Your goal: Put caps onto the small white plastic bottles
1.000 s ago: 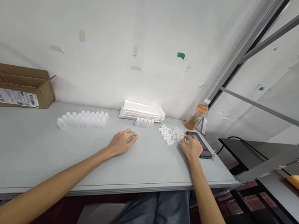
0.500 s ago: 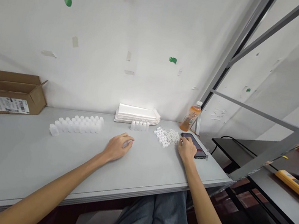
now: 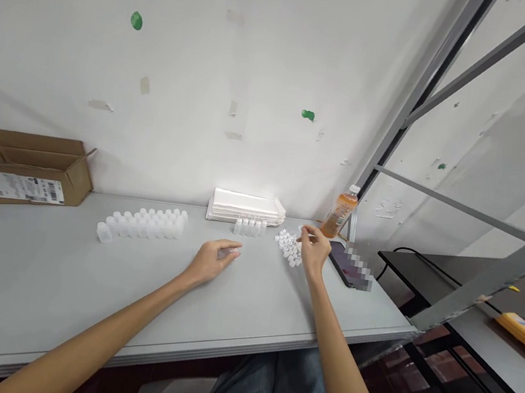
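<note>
My left hand (image 3: 210, 260), mid-table, is closed round a small translucent bottle (image 3: 224, 253), mostly hidden by the fingers. My right hand (image 3: 314, 252) is raised over the small white parts with its fingertips pinched on a tiny whitish piece (image 3: 301, 229), too small to name surely. Below and left of it lie several white caps (image 3: 288, 247); the hand hides part of the pile. A short row of slim-tipped bottles (image 3: 250, 227) stands upright behind, between my hands. More translucent bottles (image 3: 143, 224) stand in rows to the left.
A stack of white flat packets (image 3: 247, 207) lies against the wall. An open cardboard box (image 3: 33, 173) sits at the far left. On the right are an orange drink bottle (image 3: 341, 214), a phone (image 3: 349, 266) and a grey metal frame (image 3: 388, 144) at the table's end.
My right hand has lifted from beside the phone and moved left over the white parts, now pinching a tiny piece. My left hand still holds its bottle. The view has shifted slightly.
</note>
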`<state>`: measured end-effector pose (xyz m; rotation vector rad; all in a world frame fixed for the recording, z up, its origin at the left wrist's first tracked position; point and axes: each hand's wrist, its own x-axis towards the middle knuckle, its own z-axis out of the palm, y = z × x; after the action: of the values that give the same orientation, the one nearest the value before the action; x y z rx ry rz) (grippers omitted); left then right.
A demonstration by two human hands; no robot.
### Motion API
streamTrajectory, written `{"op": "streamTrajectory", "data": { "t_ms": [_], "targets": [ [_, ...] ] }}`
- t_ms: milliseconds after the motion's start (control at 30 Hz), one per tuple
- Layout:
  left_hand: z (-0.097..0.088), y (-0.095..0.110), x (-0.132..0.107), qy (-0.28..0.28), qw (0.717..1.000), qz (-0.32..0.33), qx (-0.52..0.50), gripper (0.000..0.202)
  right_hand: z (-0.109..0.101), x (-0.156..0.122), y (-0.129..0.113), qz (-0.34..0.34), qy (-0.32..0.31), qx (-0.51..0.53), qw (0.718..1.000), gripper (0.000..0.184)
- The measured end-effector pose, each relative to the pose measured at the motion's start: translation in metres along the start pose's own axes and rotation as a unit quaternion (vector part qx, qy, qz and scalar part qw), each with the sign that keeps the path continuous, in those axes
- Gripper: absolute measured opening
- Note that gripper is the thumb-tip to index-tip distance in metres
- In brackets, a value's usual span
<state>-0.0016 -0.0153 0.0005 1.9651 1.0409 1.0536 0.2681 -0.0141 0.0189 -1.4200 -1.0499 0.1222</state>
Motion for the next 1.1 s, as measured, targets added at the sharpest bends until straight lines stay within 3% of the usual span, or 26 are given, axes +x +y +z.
{"op": "streamTrajectory", "data": {
  "t_ms": [67,200,300,533,667,900,1100],
  "targets": [
    [-0.002,0.002,0.001,0.002,0.998,-0.028,-0.06,0.036,0.013,-0.005,-0.011,0.062,-0.055,0.086,0.993,0.032],
    [-0.007,0.011,0.001,-0.002,0.984,-0.092,-0.151,0.034,0.026,-0.015,-0.025,0.153,-0.188,0.192,0.951,0.026],
    [-0.008,0.017,0.0,-0.015,0.975,-0.104,-0.197,0.033,0.027,-0.025,-0.03,0.164,-0.285,0.213,0.92,0.025],
    [0.003,0.012,-0.002,-0.062,0.972,-0.078,-0.215,0.054,0.031,-0.05,-0.039,0.143,-0.424,0.204,0.871,0.026],
    [0.007,0.006,-0.002,-0.075,0.973,-0.055,-0.211,0.059,0.033,-0.053,-0.04,0.126,-0.443,0.196,0.866,0.029],
    [0.006,0.001,-0.001,-0.058,0.982,-0.04,-0.172,0.039,0.034,-0.055,-0.038,0.113,-0.455,0.194,0.862,0.03],
    [0.007,-0.003,0.0,-0.052,0.978,-0.049,-0.195,0.05,0.034,-0.058,-0.04,0.102,-0.448,0.175,0.871,0.03]
  ]
}}
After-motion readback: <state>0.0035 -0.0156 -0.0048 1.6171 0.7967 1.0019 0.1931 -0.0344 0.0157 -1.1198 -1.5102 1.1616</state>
